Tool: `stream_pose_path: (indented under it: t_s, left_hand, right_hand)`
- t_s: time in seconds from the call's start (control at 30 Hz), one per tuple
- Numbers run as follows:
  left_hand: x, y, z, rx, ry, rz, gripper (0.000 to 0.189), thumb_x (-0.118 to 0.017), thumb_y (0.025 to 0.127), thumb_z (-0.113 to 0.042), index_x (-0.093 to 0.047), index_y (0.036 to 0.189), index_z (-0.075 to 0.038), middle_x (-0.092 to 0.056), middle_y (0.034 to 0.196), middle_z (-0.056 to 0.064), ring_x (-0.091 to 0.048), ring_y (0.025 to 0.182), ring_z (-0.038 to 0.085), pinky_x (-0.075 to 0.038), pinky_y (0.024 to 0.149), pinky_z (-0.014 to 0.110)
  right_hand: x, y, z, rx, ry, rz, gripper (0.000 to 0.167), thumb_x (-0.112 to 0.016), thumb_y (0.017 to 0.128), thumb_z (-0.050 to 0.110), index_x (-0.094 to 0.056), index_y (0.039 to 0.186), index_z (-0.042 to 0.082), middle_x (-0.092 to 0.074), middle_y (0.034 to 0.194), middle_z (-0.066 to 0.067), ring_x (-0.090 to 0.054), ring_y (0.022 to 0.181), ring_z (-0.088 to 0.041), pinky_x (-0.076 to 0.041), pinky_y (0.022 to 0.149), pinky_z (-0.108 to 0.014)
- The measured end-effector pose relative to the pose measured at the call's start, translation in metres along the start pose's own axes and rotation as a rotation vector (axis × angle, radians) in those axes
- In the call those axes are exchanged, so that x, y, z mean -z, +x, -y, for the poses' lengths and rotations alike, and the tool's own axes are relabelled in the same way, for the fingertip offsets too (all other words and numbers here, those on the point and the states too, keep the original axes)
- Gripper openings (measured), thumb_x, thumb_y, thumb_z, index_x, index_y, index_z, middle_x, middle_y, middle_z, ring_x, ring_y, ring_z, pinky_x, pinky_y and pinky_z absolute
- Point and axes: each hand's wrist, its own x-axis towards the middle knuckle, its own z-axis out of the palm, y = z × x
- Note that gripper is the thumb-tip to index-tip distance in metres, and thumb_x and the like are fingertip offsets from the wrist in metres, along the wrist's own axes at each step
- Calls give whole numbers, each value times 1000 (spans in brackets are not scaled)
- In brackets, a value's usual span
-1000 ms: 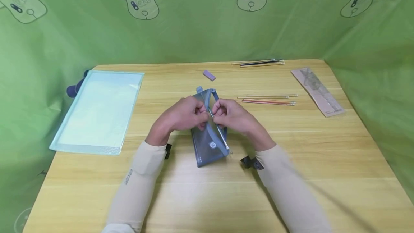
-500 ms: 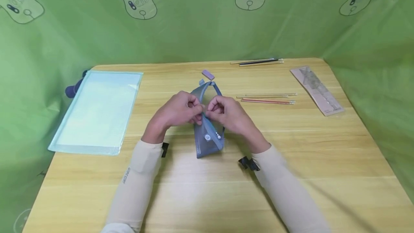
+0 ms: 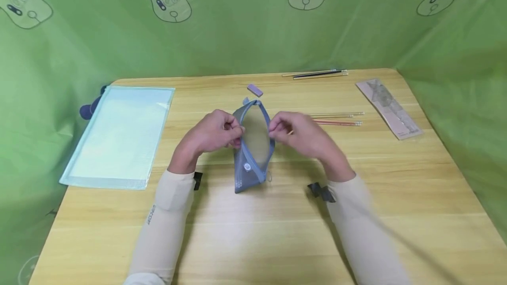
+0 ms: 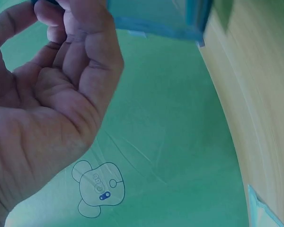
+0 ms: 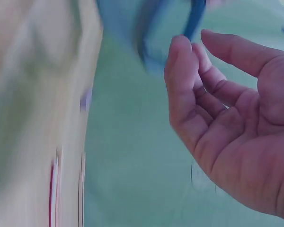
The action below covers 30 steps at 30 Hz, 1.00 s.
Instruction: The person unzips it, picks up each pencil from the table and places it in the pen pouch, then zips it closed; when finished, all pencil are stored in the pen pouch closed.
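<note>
The left hand (image 3: pixel 214 132) pinched the blue pouch (image 3: pixel 241 174) at nine o'clock, the right hand (image 3: pixel 302 134) at three o'clock.

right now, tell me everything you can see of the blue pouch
The blue pouch looks like translucent mesh, with solid edging round its mouth, a round white badge and a small tab at the far end. It is at the table's middle, mouth up and spread wide. The left hand pinches its left edge; the right hand is at its right edge, grip unclear.

The wooden table (image 3: pixel 245 241) carries pencils (image 3: pixel 338 122), an eraser (image 3: pixel 255 90), a light-blue folder (image 3: pixel 119 137)
</note>
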Motion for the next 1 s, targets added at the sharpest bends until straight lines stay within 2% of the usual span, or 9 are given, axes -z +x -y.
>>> stream_pose_path:
  t_s: [0.1, 0.2, 0.33, 0.43, 0.6, 1.0]
  left_hand:
    - [0, 0, 1, -8, 51, -2, 25, -64, 106, -17, -70, 85, -6, -78, 89, 10, -76, 89, 33, -52, 70, 28]
    - [0, 0, 1, -12, 92, -3, 27, -64, 106, -19, -70, 82, -8, -78, 87, 7, -71, 80, 25, -46, 66, 26]
    - [1, 0, 1, -14, 120, 3, 28, -64, 106, -21, -70, 82, -9, -77, 88, 7, -63, 76, 19, -40, 62, 26]
    - [1, -1, 1, -14, 131, 7, 27, -64, 106, -21, -71, 82, -9, -78, 89, 7, -61, 74, 17, -38, 61, 26]
    - [0, -1, 2, -11, 141, 14, 27, -64, 106, -21, -70, 83, -8, -78, 89, 7, -55, 70, 15, -37, 61, 26]
    - [-1, -2, 2, -26, 147, 22, 26, -64, 106, -20, -72, 85, -8, -79, 91, 8, -70, 81, 21, -37, 61, 27]
  right_hand:
    - [22, -5, -18, -50, -51, -80, 13, -70, 104, 10, -71, 115, 3, -74, 110, -16, -68, 105, -27, -57, 95, -37]
    - [41, -9, -40, -124, -66, -131, 17, -70, 105, 11, -70, 119, 2, -73, 116, -18, -67, 110, -29, -54, 101, -42]
    - [57, -12, -71, -204, -67, -155, 25, -69, 105, 13, -67, 127, 1, -72, 126, -23, -67, 119, -37, -53, 110, -53]
    - [65, -15, -90, -264, -106, -143, 31, -68, 106, 16, -65, 133, 1, -68, 136, -28, -62, 130, -45, -47, 116, -63]
    - [71, -19, -109, -339, -143, -91, 36, -67, 106, 14, -60, 138, -1, -63, 144, -32, -56, 136, -51, -40, 119, -69]
    - [69, -19, -127, -379, -227, -68, 31, -69, 100, 1, -61, 129, -3, -65, 135, -32, -60, 128, -50, -45, 116, -66]
